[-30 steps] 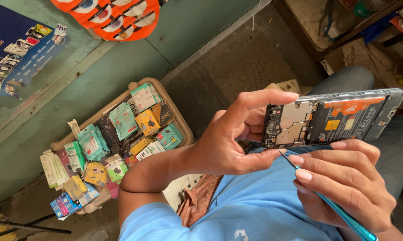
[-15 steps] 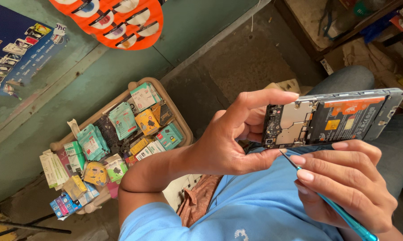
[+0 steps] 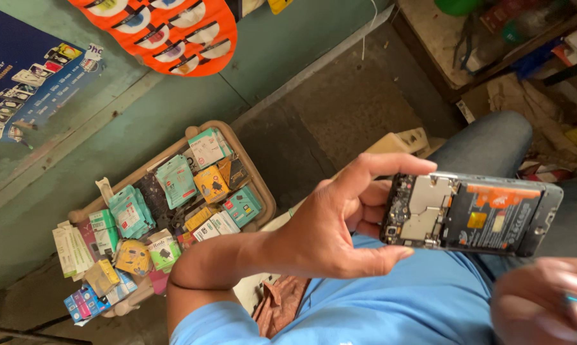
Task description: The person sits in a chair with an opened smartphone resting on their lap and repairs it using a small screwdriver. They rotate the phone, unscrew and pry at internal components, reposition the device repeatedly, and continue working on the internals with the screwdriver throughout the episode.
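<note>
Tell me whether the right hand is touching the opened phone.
Apart: the head view shows the right hand below the opened phone, blue shirt visible between them.

Right hand (image 3: 544, 300) blurred, cut off at corner.

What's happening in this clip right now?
A person in a blue shirt holds an opened phone in the left hand, back cover off, with the circuit board and battery showing. The right hand is blurred at the lower right, below the phone and apart from it, gripping a thin teal tool. To the side on the floor sits a tray piled with small packets.
</note>
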